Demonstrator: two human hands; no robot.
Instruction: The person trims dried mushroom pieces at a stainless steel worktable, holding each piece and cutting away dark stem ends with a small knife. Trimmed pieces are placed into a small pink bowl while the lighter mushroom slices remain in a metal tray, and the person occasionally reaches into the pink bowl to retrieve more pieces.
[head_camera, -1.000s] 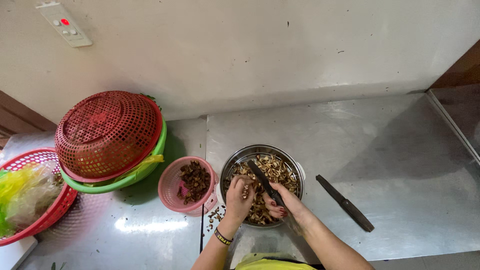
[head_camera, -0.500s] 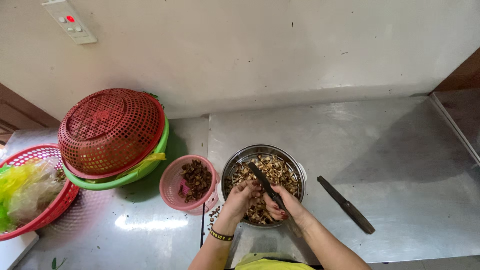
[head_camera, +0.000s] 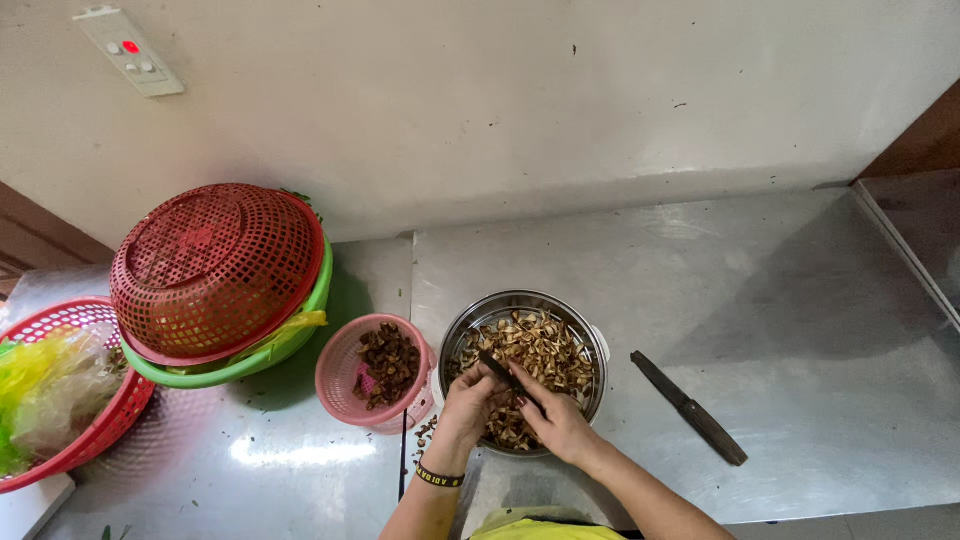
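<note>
A steel bowl (head_camera: 497, 304) full of brown dried pieces stands on the metal counter in front of me. Both my hands are over its near rim. My right hand (head_camera: 556, 422) grips a small dark-handled knife (head_camera: 497, 366) whose blade points up and left over the bowl. My left hand (head_camera: 469, 406) pinches one small brown piece against the blade. A black wristband sits on my left wrist. Left of the bowl, a small pink basket (head_camera: 347, 372) holds darker brown pieces.
A larger dark knife (head_camera: 689, 408) lies on the counter right of the bowl. An upturned red basket (head_camera: 215, 268) sits on a green basket (head_camera: 262, 356) at the left. A red basket (head_camera: 103, 412) with plastic bags is at the far left. Wall behind.
My hands have stayed over the bowl's near rim, shifting slightly as they work a piece against the small knife. The view has drifted a little; nothing else moved.
</note>
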